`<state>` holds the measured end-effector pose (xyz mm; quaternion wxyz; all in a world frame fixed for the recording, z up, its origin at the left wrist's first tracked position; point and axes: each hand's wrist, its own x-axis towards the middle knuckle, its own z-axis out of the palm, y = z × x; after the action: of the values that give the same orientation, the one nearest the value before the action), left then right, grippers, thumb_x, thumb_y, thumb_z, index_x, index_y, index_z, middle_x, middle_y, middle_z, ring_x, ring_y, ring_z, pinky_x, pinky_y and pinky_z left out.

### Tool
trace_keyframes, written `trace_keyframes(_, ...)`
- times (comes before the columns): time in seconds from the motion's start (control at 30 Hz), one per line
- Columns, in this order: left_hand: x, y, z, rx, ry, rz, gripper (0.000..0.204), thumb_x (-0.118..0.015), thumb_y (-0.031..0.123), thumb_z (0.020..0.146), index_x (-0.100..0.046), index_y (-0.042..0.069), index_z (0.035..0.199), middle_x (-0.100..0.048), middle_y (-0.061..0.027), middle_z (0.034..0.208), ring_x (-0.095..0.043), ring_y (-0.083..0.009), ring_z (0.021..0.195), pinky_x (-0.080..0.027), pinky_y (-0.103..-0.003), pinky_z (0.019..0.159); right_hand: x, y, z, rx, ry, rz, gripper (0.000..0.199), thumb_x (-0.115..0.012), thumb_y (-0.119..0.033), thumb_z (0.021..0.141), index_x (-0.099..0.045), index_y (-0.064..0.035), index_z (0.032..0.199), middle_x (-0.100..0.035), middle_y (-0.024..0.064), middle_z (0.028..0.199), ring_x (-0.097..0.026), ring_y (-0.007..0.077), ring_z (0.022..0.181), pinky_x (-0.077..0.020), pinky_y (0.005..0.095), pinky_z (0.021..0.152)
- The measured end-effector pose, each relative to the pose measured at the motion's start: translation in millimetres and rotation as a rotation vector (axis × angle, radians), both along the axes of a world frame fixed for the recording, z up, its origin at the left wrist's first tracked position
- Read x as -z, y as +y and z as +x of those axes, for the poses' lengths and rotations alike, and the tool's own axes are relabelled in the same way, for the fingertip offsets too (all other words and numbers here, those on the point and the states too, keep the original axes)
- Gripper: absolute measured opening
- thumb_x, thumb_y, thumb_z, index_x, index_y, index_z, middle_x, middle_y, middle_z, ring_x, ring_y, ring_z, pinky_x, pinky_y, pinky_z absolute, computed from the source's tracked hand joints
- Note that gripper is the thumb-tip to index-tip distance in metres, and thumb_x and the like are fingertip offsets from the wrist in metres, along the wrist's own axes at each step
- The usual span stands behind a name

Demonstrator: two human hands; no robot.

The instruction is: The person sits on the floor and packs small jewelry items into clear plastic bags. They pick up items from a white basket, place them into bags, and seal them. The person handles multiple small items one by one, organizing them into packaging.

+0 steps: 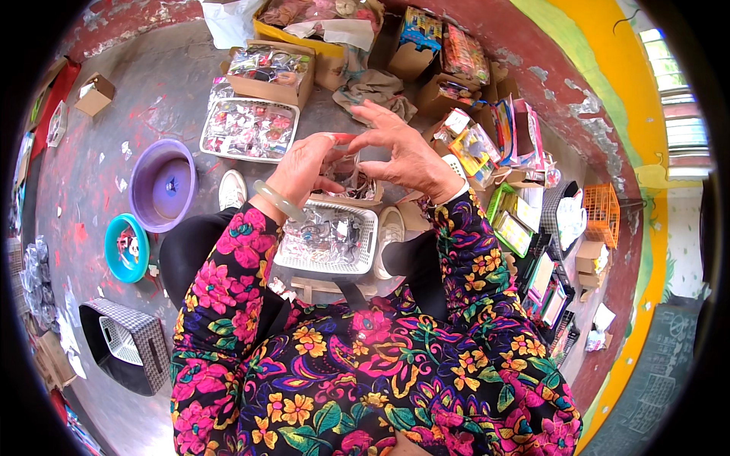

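I have my right grip (pixel 403 156) spread wide and left grip (pixel 303 165) curled, its hold unclear, above the box (pixel 359 201), the basket (pixel 368 239) just bodyward of both; I judge this fingertip work, next calling for fine control.

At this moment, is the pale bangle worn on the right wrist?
No, the pale bangle circles the left wrist, between the left hand and the floral sleeve.

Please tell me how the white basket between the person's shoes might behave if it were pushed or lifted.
The white basket looks broad and low, so it would probably slide rather than tip. Its perforated, plastic-looking walls may flex slightly. The shiny clear packets inside look loosely piled and could shift if tilted.
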<state>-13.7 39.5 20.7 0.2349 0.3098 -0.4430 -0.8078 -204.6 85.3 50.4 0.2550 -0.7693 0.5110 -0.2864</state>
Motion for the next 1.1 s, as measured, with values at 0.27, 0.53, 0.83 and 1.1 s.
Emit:
trace_keyframes(0.27,4.0,-0.7,-0.8,0.102,-0.022,-0.027,0.043,-0.037,0.032,0.091,-0.047,0.000,0.119,-0.056,-0.0111,0.109,-0.056,-0.0194,0.099,-0.052,-0.030,0.062,3.3,1.4,1.6,-0.058,0.164,-0.032,0.015,-0.067,-0.016,0.066,-0.066,-0.0104,0.080,-0.043,0.0199,0.129,-0.027,0.0379,0.128,-0.0259,0.0413,0.104)
trace_keyframes(0.53,2.0,-0.1,-1.1,0.070,-0.040,0.007,0.044,-0.036,0.032,0.091,-0.047,0.000,0.120,-0.057,-0.0117,0.109,-0.059,-0.0190,0.092,-0.052,-0.029,0.061,6.5,3.5,2.0,0.040,0.007,-0.086,0.024,-0.066,-0.014,0.070,-0.064,-0.0061,0.092,-0.054,0.0164,0.115,-0.050,0.0283,0.111,-0.0404,0.0356,0.092)
trace_keyframes(0.83,-3.3,-6.2,-0.8,-0.026,0.121,0.166,0.046,-0.036,0.034,0.092,-0.043,-0.001,0.123,-0.059,-0.0138,0.107,-0.061,-0.0198,0.090,-0.051,-0.024,0.059,4.6,-0.2,6.5,0.302,-0.503,0.464,0.021,-0.066,-0.017,0.079,-0.064,0.0035,0.085,-0.061,0.0024,0.073,-0.054,0.0069,0.067,-0.0434,0.0218,0.059)
trace_keyframes(1.1,-15.4,-3.0,-4.0,-0.096,0.011,0.154,0.035,-0.050,0.031,0.089,-0.052,0.004,0.112,-0.062,-0.0066,0.099,-0.061,-0.0152,0.090,-0.043,-0.018,0.050,1.6,1.4,8.0,0.473,-0.786,0.474,0.017,-0.063,-0.019,0.082,-0.065,-0.0037,0.075,-0.059,0.0004,0.065,-0.050,0.0040,0.055,-0.0370,0.0182,0.047)
